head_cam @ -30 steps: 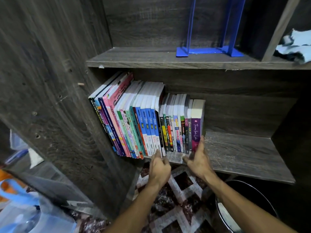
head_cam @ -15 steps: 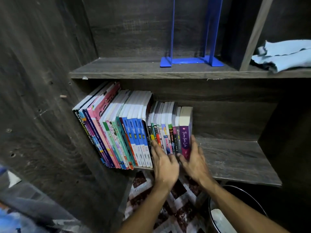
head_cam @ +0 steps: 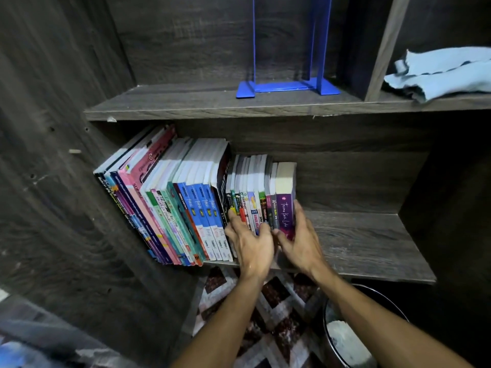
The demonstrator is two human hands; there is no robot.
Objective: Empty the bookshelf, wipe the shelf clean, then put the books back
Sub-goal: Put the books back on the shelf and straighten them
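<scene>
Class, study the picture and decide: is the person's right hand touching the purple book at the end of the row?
Touching. Head view: fingers of the right hand curl round the purple book, thumb on its spine.

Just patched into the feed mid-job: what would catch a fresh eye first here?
A colourful row of books crowds the left of the lower shelf, tall ones leaning left. The left hand and right hand grip the smaller books at its right end. Above sit a blue bookend and, one compartment right, a crumpled pale blue cloth.
</scene>
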